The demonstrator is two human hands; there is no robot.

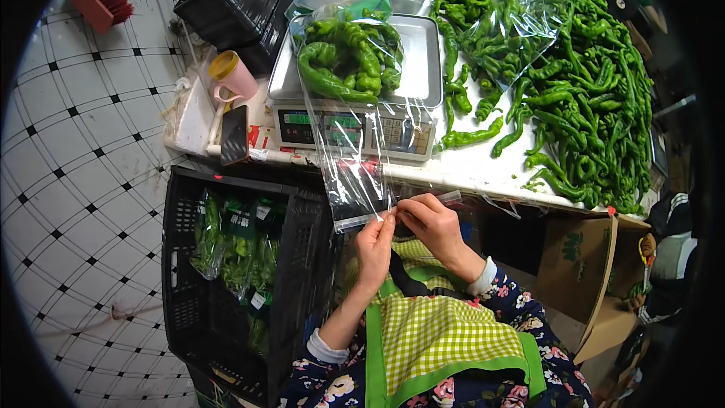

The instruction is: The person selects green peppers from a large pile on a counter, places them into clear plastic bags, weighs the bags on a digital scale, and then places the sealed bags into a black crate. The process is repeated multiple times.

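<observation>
A clear plastic bag of green peppers rests on the metal pan of an electronic scale. Its long open end hangs over the table's front edge. My left hand pinches film at the bag's lower rim between thumb and fingers. Touching it, my right hand also pinches thin film there; whether both hold the same layer I cannot tell. Right of the scale lies a big heap of long green peppers, with another clear plastic bag on top.
A black plastic crate with bagged peppers stands at lower left. On the table's left are a smartphone, a pink mug with a yellow lid and a black container. A cardboard box stands at right.
</observation>
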